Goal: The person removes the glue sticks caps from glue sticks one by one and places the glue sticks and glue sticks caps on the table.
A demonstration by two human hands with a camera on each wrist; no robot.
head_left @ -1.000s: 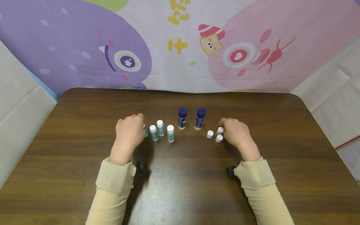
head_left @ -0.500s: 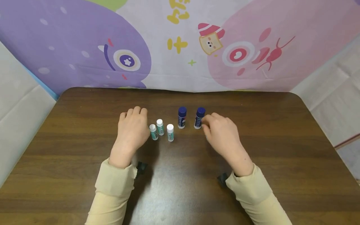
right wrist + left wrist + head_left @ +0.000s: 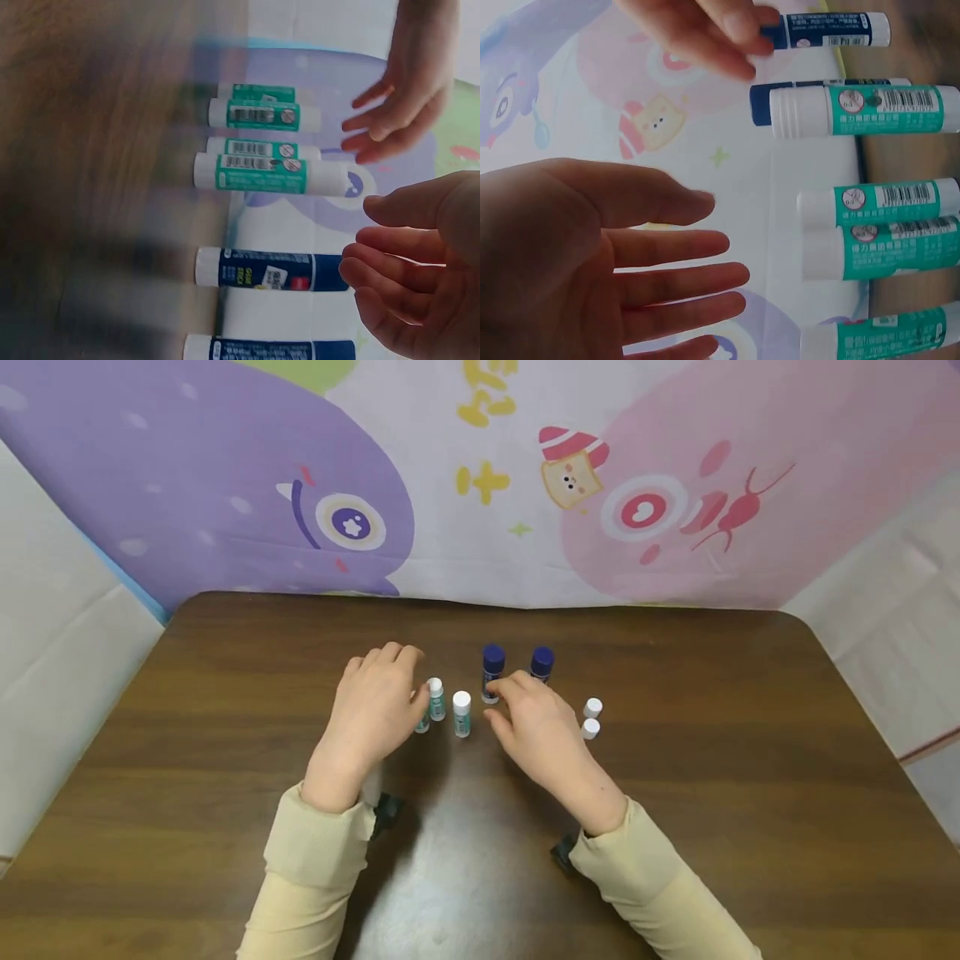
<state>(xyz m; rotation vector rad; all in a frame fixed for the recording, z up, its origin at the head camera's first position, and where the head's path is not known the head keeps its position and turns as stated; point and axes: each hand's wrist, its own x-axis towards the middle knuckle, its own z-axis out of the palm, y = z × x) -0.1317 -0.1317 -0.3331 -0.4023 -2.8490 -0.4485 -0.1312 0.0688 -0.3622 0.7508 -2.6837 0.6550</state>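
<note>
My left hand [image 3: 375, 714] is over the left end of the green-labelled glue sticks. Its fingers are extended in the left wrist view, with nothing held. Of the white-capped green glue sticks, one [image 3: 462, 715] stands upright between the hands and another [image 3: 437, 699] beside the left thumb; the leftmost are partly or wholly covered from above. My right hand [image 3: 543, 735] hovers in front of two upright blue-capped glue sticks, the left one [image 3: 492, 662] and the right one [image 3: 542, 662]. Its fingers are loosely bent around nothing; whether a fingertip touches a blue cap, I cannot tell.
Two small white cylindrical pieces [image 3: 592, 718], like caps, sit right of the right hand. Everything stands on a brown wooden table [image 3: 750, 735]. A printed cartoon cloth [image 3: 487, 552] hangs behind the table's far edge.
My right hand has left the small white pieces and moved left to the blue-capped glue sticks. My left hand has shifted right, now covering more of the green ones, its fingers straighter.
</note>
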